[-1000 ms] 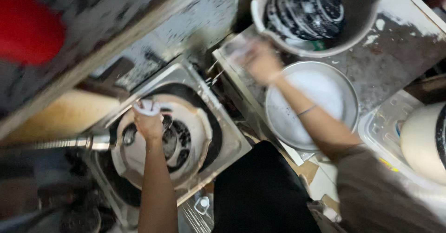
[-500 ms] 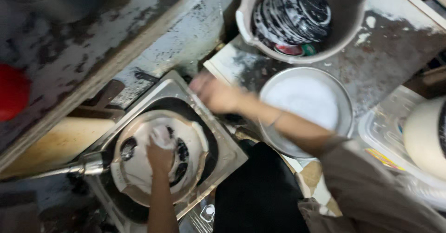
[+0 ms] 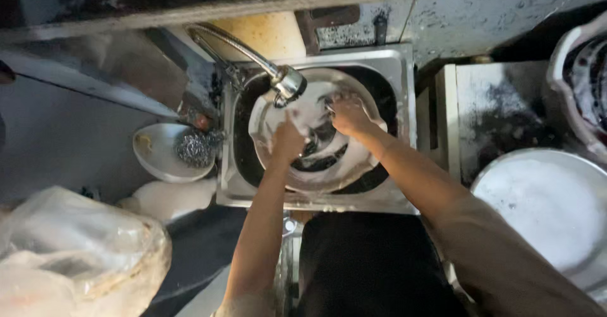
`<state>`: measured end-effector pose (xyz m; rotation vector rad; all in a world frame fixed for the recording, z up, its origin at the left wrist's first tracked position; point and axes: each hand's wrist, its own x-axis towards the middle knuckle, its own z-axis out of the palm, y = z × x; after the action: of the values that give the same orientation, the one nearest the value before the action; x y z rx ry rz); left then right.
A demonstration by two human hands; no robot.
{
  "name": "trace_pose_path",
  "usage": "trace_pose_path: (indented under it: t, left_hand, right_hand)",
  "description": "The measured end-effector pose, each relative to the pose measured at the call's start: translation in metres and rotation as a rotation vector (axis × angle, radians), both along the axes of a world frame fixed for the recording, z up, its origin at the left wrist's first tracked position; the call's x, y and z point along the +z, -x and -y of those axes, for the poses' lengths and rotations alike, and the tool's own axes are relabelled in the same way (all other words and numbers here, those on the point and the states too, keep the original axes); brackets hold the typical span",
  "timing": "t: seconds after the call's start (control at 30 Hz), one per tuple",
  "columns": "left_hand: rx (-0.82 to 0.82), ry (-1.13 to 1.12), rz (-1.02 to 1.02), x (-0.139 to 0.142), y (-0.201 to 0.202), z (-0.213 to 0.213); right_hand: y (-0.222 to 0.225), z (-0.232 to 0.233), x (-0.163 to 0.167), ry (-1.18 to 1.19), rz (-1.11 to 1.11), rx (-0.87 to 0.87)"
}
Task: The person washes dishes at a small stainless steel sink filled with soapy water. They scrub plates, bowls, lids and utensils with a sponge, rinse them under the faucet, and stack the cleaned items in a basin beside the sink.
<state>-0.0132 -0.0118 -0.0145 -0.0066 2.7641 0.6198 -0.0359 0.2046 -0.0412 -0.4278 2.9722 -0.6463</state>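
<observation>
Sink [image 3: 404, 57], stainless, set in grimy stained counter; faucet [image 3: 288, 80] overhead. Left hand [image 3: 288, 141] and right hand [image 3: 348, 116] close together, both pressed on white plate [image 3: 354, 159] inside basin. Steel scourer [image 3: 195, 147] in bowl [image 3: 152, 155] alongside.

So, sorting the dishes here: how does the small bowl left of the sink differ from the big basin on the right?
The bowl is much smaller than the basin. The bowl holds a steel scourer; the basin is filled with white foam. The bowl shows whole, while the basin is cut off by the frame edge. Both are round, pale and outside the sink.
</observation>
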Motion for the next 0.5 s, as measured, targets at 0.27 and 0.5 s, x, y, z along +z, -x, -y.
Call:
trace_pose_path:
  t: [0.27, 0.5]
  left_hand:
    - [-0.163, 0.161, -0.045, -0.013, 0.050, -0.015]
    - [0.233, -0.047, 0.097, -0.001, 0.046, 0.007]
  right_hand:
    - [-0.022, 0.003, 0.029, 0.186, -0.018, -0.263]
    - [-0.050, 0.021, 0.072, 0.154, -0.178, -0.181]
